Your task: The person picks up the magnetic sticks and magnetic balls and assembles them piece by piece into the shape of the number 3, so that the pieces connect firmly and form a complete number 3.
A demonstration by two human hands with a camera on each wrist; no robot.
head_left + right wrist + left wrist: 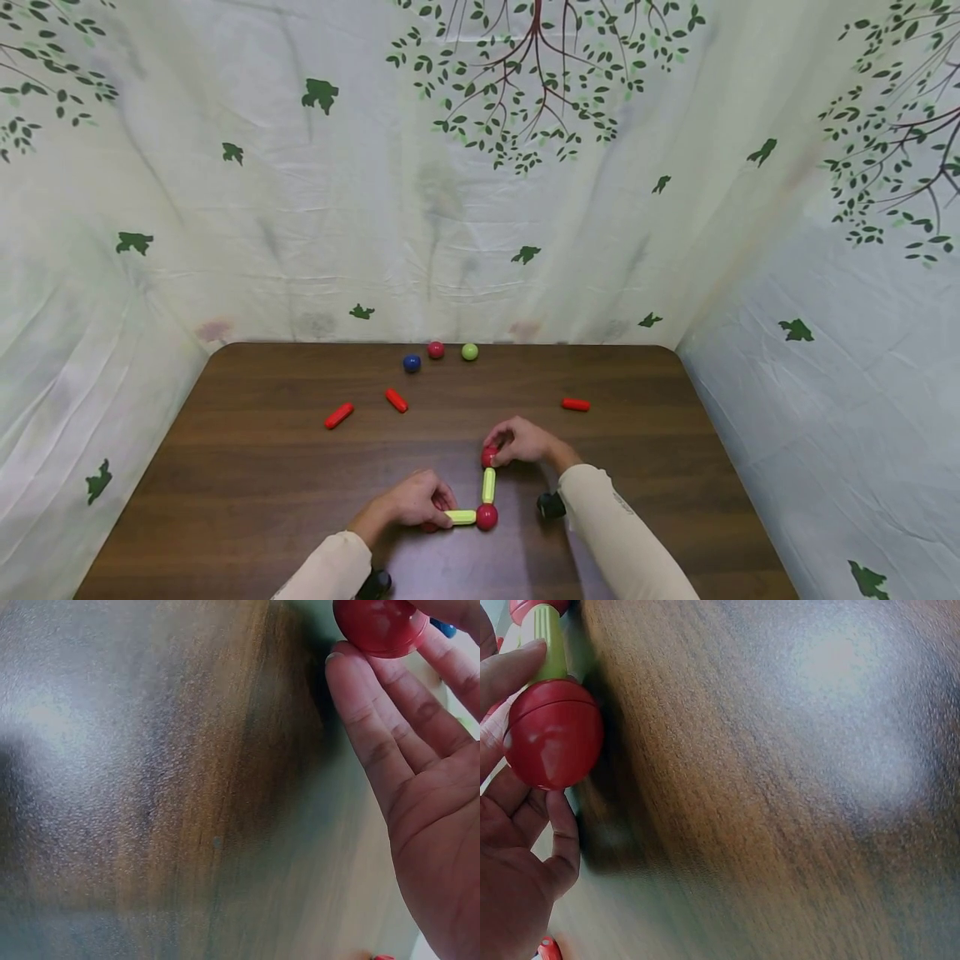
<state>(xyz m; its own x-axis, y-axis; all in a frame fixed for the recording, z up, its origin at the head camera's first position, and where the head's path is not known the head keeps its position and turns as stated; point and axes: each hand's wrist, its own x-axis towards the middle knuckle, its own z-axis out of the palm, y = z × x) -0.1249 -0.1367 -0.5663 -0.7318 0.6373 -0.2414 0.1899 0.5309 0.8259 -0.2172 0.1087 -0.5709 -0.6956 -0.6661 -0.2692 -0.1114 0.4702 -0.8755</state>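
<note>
An L-shaped piece made of red balls and yellow-green rods lies on the table. Its corner is a red ball (pixel 487 517), joined to one rod (pixel 464 517) running left and another rod (pixel 489 486) running away from me. My left hand (pixel 417 498) holds the left end: the thumb lies on the grooved rod while fingers touch the red end ball (pixel 553 742), partly hidden in the head view. At the far end, my right hand (pixel 523 439) holds a red ball (pixel 381 626) between thumb and fingers, against the tip of the second rod.
Near the back edge of the brown table (pixel 262 500) sit a blue ball (pixel 412 363), a red ball (pixel 436 350) and a green ball (pixel 469 352). Two red rods lie left of centre, one (pixel 339 416) beside the other (pixel 397 401). A third red rod (pixel 575 405) lies right.
</note>
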